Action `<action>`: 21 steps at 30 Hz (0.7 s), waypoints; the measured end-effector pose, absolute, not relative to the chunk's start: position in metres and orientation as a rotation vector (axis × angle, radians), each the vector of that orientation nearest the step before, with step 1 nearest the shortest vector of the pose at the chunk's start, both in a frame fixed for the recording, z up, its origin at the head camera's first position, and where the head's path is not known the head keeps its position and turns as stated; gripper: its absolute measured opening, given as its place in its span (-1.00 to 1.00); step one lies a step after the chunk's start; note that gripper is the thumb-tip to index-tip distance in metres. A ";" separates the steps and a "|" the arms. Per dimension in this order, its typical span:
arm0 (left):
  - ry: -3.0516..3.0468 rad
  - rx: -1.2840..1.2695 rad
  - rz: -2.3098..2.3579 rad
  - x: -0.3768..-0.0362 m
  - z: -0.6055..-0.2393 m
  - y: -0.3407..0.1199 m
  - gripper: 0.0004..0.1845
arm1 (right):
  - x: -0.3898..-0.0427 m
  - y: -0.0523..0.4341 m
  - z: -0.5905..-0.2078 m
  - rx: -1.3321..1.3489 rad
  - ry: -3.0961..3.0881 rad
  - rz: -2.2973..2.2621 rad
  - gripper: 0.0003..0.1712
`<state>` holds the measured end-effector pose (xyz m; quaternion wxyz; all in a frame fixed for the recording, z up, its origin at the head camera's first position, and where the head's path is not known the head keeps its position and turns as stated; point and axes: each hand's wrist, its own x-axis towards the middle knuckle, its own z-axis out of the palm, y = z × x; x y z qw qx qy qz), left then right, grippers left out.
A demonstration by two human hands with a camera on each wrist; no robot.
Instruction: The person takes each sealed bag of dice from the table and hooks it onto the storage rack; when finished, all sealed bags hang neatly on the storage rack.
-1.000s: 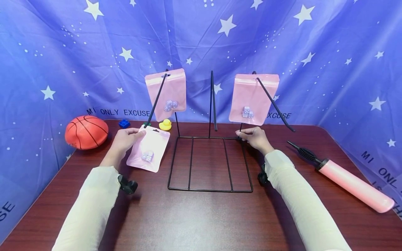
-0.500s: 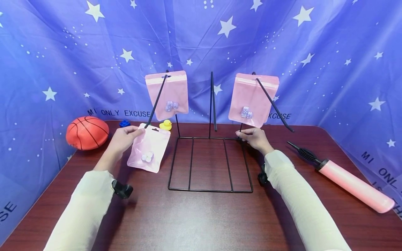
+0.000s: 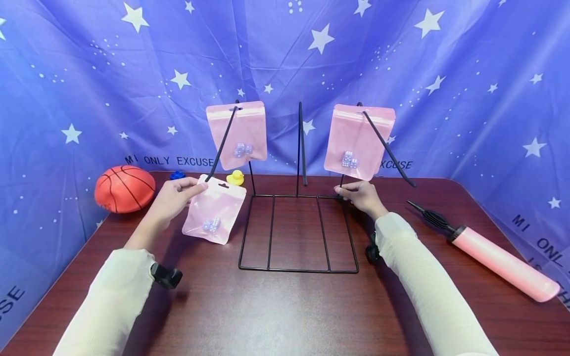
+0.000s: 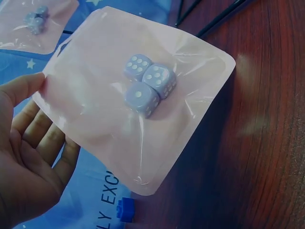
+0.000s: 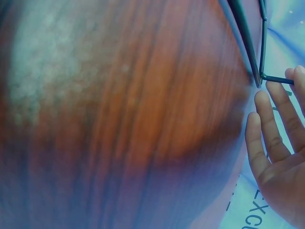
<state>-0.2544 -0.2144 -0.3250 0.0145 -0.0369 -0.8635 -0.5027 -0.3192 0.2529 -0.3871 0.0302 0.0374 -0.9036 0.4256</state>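
My left hand (image 3: 171, 198) pinches the upper left corner of a pink zip bag (image 3: 222, 200), thumb in front and fingers behind. Through its film show several pale purple dice (image 4: 143, 83). The bag's hang slot lies just right of the tip of the left hook (image 3: 222, 141) on a black wire display rack (image 3: 298, 270). At the rack's rear right corner, thumb and forefinger of my right hand (image 3: 362, 195) pinch the upright; the other fingers extend loosely. Similar pink bags hang on the rack, a left bag (image 3: 233, 131) and a right bag (image 3: 356, 138). The middle hook (image 3: 303, 148) bears no bag.
On the brown table (image 3: 294, 311), a red ball (image 3: 124, 189), a blue toy brick (image 3: 177, 175) and a yellow rubber duck (image 3: 235, 177) stand at the back left. A pink hand pump (image 3: 503, 264) lies at the right. Star-printed blue cloth hangs behind.
My left forearm has swung outward to the left, and the held bag has shifted slightly right, its slot closer beside the hook tip. My right hand keeps its place on the rack.
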 end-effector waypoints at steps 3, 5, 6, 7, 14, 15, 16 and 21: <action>-2.685 -0.157 -1.536 -0.251 -0.323 -0.214 -0.54 | -0.319 0.253 -0.387 0.120 -2.785 1.312 -0.63; -2.681 -0.192 -1.529 -0.248 -0.321 -0.214 -0.56 | -0.319 0.254 -0.387 0.123 -2.785 1.304 -0.63; -2.677 -0.211 -1.534 -0.246 -0.320 -0.213 -0.57 | -0.319 0.253 -0.387 0.122 -2.785 1.303 -0.63; -2.672 -0.229 -1.537 -0.245 -0.320 -0.213 -0.58 | -0.319 0.253 -0.387 0.122 -2.785 1.301 -0.62; -2.630 -0.350 -1.549 -0.236 -0.318 -0.215 -0.62 | -0.319 0.252 -0.386 0.095 -2.783 1.337 -0.62; -2.618 -0.366 -1.551 -0.235 -0.317 -0.215 -0.62 | -0.319 0.252 -0.386 0.090 -2.783 1.345 -0.63; -2.602 -0.387 -1.561 -0.234 -0.317 -0.215 -0.63 | -0.319 0.252 -0.386 0.086 -2.783 1.352 -0.63; -2.496 -0.491 -1.656 -0.230 -0.314 -0.213 -0.73 | -0.318 0.252 -0.385 0.088 -2.788 1.344 -0.62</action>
